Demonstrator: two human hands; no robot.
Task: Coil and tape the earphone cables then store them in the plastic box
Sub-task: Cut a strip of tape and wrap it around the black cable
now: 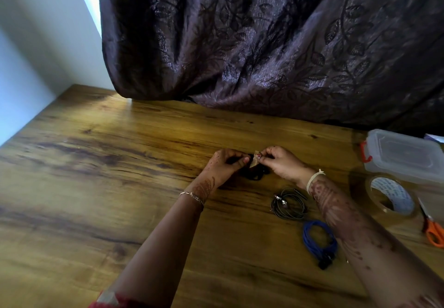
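Two hands meet: left hand (224, 164) grips the black coil (255, 176), right hand (281, 161) pinches the tape strip (254, 162) just right of it

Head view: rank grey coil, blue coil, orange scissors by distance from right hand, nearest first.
From the right hand:
1. grey coil, beside the wrist
2. blue coil, beside the forearm
3. orange scissors, far right edge

plastic box (406, 156) behind tape roll (394, 197), scissors (433, 232) right, cable coils (289, 203) left
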